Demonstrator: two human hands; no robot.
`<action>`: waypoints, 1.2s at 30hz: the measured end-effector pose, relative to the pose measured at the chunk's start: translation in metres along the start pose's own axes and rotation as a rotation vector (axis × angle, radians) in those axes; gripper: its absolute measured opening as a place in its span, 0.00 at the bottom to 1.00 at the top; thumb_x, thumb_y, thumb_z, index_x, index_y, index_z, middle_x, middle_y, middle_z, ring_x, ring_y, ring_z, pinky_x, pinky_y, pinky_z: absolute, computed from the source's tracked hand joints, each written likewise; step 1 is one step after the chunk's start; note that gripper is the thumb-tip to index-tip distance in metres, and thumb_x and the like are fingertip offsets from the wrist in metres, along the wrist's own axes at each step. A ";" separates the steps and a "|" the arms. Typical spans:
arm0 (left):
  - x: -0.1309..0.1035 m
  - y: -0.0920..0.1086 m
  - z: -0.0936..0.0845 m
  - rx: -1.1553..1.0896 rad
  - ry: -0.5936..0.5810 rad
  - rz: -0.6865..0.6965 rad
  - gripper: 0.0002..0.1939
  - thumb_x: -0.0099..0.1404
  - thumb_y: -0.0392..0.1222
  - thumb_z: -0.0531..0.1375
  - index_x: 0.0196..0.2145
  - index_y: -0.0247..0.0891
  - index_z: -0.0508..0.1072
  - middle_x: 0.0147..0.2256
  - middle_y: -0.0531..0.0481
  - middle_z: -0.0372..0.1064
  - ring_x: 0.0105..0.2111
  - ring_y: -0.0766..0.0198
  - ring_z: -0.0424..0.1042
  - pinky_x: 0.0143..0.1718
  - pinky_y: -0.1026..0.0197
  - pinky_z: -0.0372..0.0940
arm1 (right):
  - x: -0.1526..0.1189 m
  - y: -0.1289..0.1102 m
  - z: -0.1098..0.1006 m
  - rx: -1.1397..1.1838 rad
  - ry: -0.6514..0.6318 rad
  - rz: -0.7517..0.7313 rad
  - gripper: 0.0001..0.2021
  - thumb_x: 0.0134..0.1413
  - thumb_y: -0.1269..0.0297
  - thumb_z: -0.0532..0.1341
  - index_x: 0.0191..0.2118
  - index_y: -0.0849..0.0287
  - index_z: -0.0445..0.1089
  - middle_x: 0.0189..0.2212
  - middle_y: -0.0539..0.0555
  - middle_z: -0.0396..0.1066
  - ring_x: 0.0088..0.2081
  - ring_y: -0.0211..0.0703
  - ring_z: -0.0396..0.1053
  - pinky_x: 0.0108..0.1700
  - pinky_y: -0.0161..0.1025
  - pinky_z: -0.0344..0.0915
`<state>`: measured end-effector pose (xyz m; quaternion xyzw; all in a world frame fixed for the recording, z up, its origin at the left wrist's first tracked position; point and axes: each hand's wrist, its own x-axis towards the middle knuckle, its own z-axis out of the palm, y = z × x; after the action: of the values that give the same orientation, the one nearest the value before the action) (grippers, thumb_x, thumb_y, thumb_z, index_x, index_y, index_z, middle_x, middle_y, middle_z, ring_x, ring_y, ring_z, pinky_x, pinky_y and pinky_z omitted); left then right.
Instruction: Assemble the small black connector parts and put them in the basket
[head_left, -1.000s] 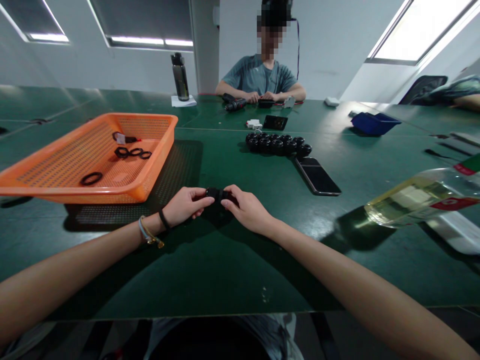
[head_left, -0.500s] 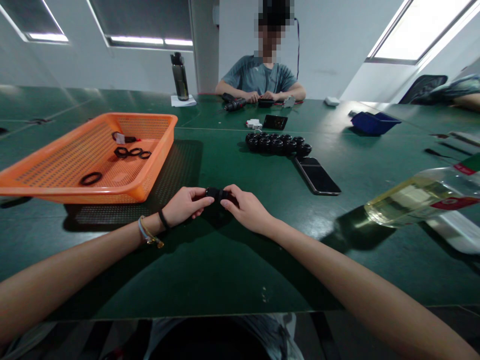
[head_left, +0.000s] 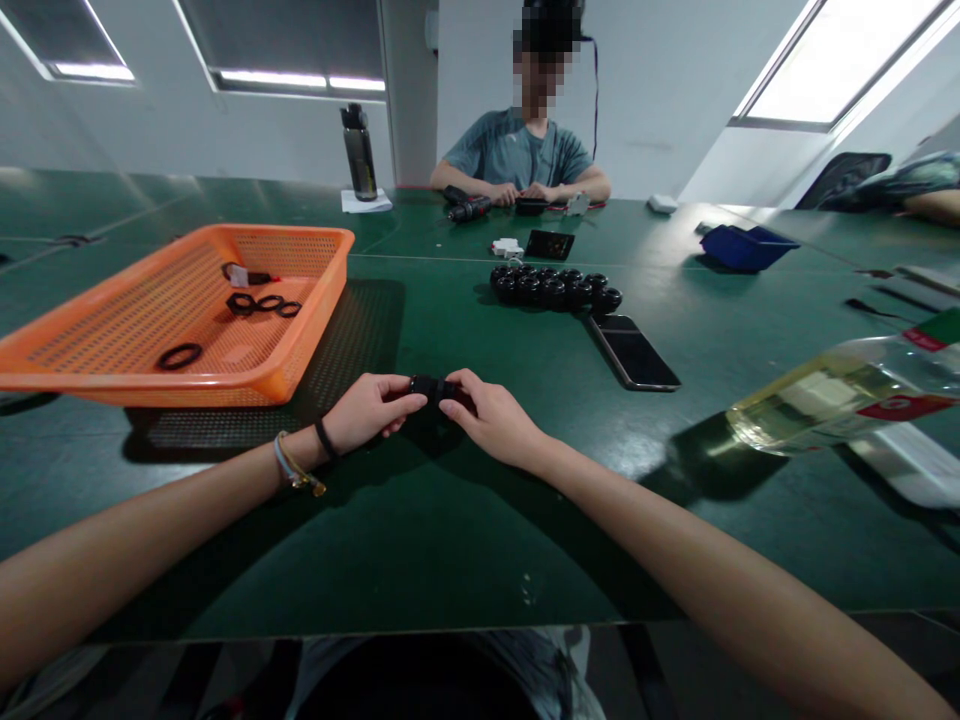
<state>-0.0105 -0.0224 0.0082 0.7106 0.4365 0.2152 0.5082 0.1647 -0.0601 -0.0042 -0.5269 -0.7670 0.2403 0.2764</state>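
Between my hands, just above the green table (head_left: 450, 540), is a small black cylindrical part (head_left: 430, 388); its exact kind cannot be made out. My left hand (head_left: 369, 412) pinches its left end between thumb and fingers. At its right end, the thumb and fingers of my right hand (head_left: 491, 415) close on the same part. To the left stands an orange perforated basket (head_left: 281, 375) holding several black rings (head_left: 180, 356) and a short black cable piece (head_left: 255, 278).
Beyond my hands lie a cluster of black round parts (head_left: 551, 290) and a phone (head_left: 636, 352). A bottle of yellowish liquid (head_left: 832, 395) is at the right, a blue bin (head_left: 748, 246) farther back. Across the table a person (head_left: 517, 150) sits near a power drill (head_left: 469, 208).
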 end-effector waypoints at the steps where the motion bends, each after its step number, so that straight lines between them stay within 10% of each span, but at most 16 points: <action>1: 0.000 0.000 0.000 0.000 0.000 0.001 0.10 0.52 0.44 0.55 0.22 0.34 0.63 0.12 0.61 0.53 0.12 0.76 0.53 0.12 0.73 0.51 | 0.000 0.000 0.000 0.002 0.000 -0.002 0.09 0.55 0.63 0.52 0.40 0.61 0.60 0.27 0.51 0.68 0.27 0.36 0.64 0.29 0.33 0.56; 36: -0.001 0.000 0.001 0.029 -0.004 0.008 0.11 0.52 0.46 0.54 0.23 0.34 0.63 0.13 0.60 0.53 0.12 0.75 0.53 0.13 0.72 0.51 | -0.001 -0.002 -0.002 0.001 -0.007 0.006 0.09 0.55 0.63 0.52 0.40 0.61 0.60 0.28 0.51 0.68 0.27 0.37 0.64 0.29 0.33 0.56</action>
<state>-0.0105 -0.0237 0.0082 0.7200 0.4355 0.2095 0.4980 0.1645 -0.0613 -0.0017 -0.5281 -0.7663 0.2436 0.2731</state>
